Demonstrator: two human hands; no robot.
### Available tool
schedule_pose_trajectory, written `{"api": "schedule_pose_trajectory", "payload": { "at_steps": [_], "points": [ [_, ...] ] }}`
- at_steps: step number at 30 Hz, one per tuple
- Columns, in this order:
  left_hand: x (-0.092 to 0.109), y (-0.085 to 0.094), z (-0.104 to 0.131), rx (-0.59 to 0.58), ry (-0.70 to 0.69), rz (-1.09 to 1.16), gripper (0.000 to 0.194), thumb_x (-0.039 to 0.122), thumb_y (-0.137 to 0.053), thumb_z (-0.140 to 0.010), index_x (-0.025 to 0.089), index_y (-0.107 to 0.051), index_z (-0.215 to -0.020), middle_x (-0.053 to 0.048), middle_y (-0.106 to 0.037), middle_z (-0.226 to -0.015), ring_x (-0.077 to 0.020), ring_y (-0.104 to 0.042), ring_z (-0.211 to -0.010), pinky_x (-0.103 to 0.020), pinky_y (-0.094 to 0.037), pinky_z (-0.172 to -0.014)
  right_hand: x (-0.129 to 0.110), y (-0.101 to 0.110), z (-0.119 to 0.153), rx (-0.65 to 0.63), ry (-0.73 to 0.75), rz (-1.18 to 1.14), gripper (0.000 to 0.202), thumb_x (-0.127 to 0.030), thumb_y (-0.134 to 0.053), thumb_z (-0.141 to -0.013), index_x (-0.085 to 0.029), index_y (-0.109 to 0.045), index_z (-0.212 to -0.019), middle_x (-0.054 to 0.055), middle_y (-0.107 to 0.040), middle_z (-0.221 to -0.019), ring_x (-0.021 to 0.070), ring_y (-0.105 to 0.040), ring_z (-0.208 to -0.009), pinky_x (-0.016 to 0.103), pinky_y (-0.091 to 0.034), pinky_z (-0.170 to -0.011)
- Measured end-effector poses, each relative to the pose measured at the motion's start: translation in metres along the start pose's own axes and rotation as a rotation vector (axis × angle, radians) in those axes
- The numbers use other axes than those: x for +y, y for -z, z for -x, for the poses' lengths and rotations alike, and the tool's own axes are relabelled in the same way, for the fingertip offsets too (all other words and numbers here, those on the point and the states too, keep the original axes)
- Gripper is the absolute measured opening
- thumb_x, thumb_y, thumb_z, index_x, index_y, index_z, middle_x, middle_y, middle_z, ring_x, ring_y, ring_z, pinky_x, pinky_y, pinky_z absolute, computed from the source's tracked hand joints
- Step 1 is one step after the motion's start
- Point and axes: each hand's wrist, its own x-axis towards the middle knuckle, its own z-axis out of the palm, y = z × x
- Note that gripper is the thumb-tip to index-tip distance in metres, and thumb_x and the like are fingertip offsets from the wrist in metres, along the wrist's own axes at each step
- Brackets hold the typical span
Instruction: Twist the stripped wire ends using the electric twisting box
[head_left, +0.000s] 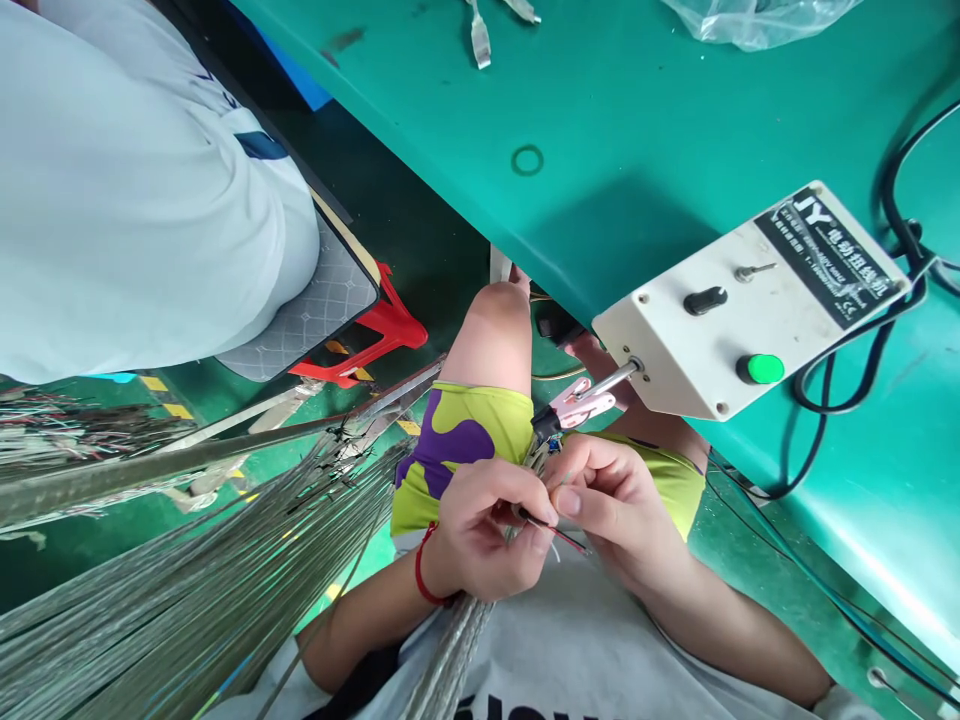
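Note:
My left hand (495, 530) is closed round the end of a cable, from which thin red and black wires (562, 535) and a white wire (556, 553) stick out. Fingertip to fingertip with it, my right hand (611, 500) is closed in a pinch on a fine wire end, mostly hidden by the fingers. A bundle of grey braided cables (457, 650) runs below my left wrist across my lap. Just beyond both hands, a pink clip (585, 405) sits on the metal shaft (616, 378) of a white motor box (750, 310).
The box has a black knob, toggle switch and green button (765, 369), and stands on a green table (660, 120). Black power cords (814, 400) loop at right. More braided cables (247, 570) hang at left over a metal rail. A co-worker's sleeve (165, 200) is close at upper left.

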Motion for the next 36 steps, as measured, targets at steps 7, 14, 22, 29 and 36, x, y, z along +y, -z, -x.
{"api": "schedule_pose_trajectory", "payload": {
  "at_steps": [7, 14, 22, 29, 36],
  "points": [
    [-0.008, 0.014, 0.007, 0.099, 0.017, 0.012, 0.008, 0.026, -0.076, -0.111, 0.022, -0.070, -0.116, 0.003, -0.071, -0.074, -0.0071, -0.051, -0.046, -0.020, -0.040, -0.045, -0.019, -0.005, -0.020, 0.200, 0.245, 0.018, 0.037, -0.060, -0.083, -0.107, -0.025, -0.091, -0.117, -0.002, -0.061, -0.068, 0.0165, -0.041, -0.059, 0.031, -0.030, -0.055],
    [-0.005, 0.023, -0.008, 0.153, -0.019, -0.148, 0.012, 0.028, -0.073, -0.116, 0.021, -0.068, -0.108, 0.009, -0.059, -0.067, -0.0043, -0.049, -0.043, -0.015, -0.048, -0.046, -0.021, -0.008, -0.031, 0.092, 0.237, -0.003, 0.046, -0.063, -0.079, -0.110, -0.025, -0.093, -0.131, 0.001, -0.066, -0.068, 0.0197, -0.046, -0.061, 0.034, -0.034, -0.057],
    [-0.002, 0.024, -0.018, 0.206, -0.065, -0.181, 0.011, 0.017, -0.073, -0.112, 0.024, -0.070, -0.120, 0.009, -0.060, -0.072, -0.0078, -0.053, -0.047, -0.018, -0.052, -0.047, -0.008, -0.022, -0.033, 0.067, 0.312, -0.093, 0.039, -0.059, -0.072, -0.119, -0.028, -0.091, -0.134, -0.008, -0.041, -0.058, 0.0140, -0.027, -0.054, 0.032, -0.029, -0.060],
    [-0.003, 0.020, -0.029, 0.174, -0.174, -0.408, 0.024, 0.006, -0.072, -0.103, 0.023, -0.071, -0.120, 0.007, -0.071, -0.075, -0.0079, -0.059, -0.049, -0.019, -0.056, -0.050, -0.007, -0.017, -0.037, 0.041, 0.316, -0.082, 0.033, -0.054, -0.069, -0.122, -0.030, -0.090, -0.129, -0.008, -0.037, -0.064, 0.0137, -0.025, -0.057, 0.031, -0.028, -0.060],
    [-0.006, 0.019, -0.027, 0.126, -0.217, -0.434, 0.032, 0.000, -0.068, -0.096, 0.020, -0.073, -0.122, 0.002, -0.078, -0.078, -0.0119, -0.068, -0.054, -0.021, -0.059, -0.054, -0.005, -0.013, -0.036, 0.021, 0.323, -0.065, 0.034, -0.054, -0.065, -0.123, -0.030, -0.087, -0.132, -0.008, -0.035, -0.060, 0.0151, -0.024, -0.054, 0.033, -0.023, -0.055]
  ]
}}
